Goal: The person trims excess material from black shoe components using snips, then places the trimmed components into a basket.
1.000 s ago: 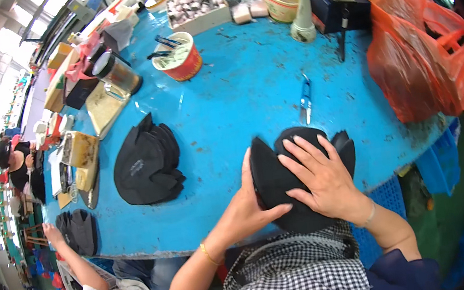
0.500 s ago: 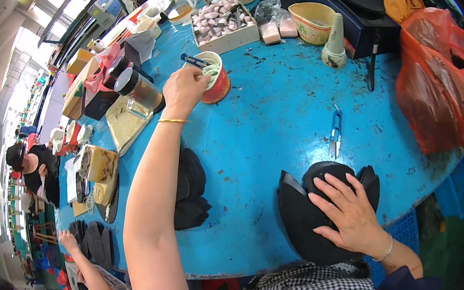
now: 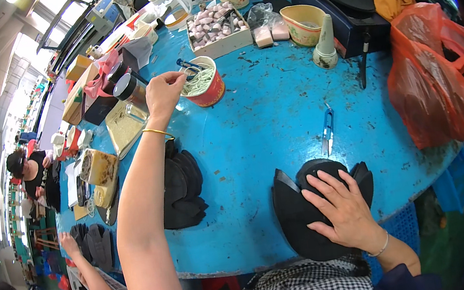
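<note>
My left hand (image 3: 165, 95) is at the left rim of a red paper tub (image 3: 214, 94), its thumb and fingers pinched together. Whatever is in the pinch is too small to make out. The tub holds a tangle of pale green bands (image 3: 201, 81) and a pair of blue-handled thread snips (image 3: 188, 64). My right hand (image 3: 341, 210) lies with fingers spread on a stack of black, curved, shoe-upper-like pieces (image 3: 300, 226) at the table's near edge. Just beyond that stack lies another pair of blue thread snips (image 3: 327, 131).
More black pieces (image 3: 182, 189) lie beside my left forearm. A carton of pinkish blocks (image 3: 222, 44), a patterned bowl (image 3: 302, 35) and a pale cone (image 3: 324, 46) stand at the back. A red plastic bag (image 3: 430, 80) is at right. A co-worker's hand (image 3: 70, 244) is at left.
My left hand has drawn out of the tub, back and to the left, still pinched, uncovering the pale green bands. My right hand stays on the black stack.
</note>
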